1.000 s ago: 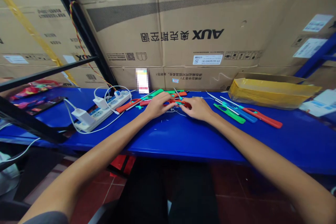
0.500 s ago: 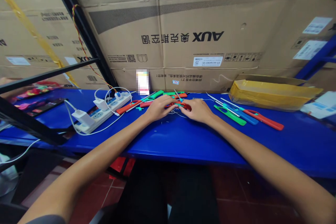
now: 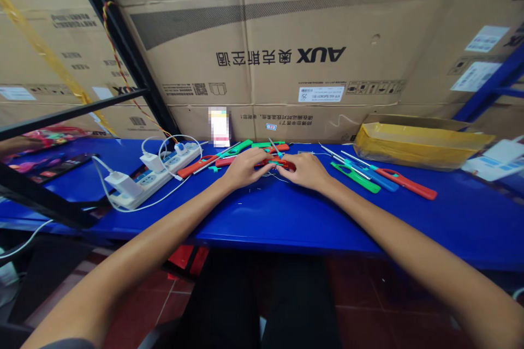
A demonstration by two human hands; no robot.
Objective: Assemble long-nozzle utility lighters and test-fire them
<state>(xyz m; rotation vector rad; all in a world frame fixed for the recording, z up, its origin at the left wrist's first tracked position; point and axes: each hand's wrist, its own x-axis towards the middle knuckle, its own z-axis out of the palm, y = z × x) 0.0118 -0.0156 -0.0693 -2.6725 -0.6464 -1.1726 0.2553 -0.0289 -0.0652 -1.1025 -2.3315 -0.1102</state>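
My left hand (image 3: 246, 169) and my right hand (image 3: 306, 170) are close together over the table, fingers curled in on a red stick lighter (image 3: 289, 164) with a turquoise part showing. The fingers cover much of it. A thin metal rod (image 3: 273, 145) slants up just behind the hands. Thin white wires (image 3: 280, 178) lie below the fingers. Left of my left hand are an orange-red stick lighter (image 3: 196, 167) and a green one (image 3: 244, 146). Beyond my right hand lie a green stick lighter (image 3: 360, 179), a blue one (image 3: 387, 180) and a red one (image 3: 409, 183), their metal barrels pointing away.
A white power strip (image 3: 161, 174) with plugged-in chargers and cables sits at the left, near a black metal frame (image 3: 53, 199). A yellow-taped carton (image 3: 417, 144) stands at the back right. Large cardboard (image 3: 278, 22) walls the back. A blurred-out upright object (image 3: 221, 127) leans there.
The whole view has shifted slightly left. Both hands stay around the red stick lighter, with only small finger movement.
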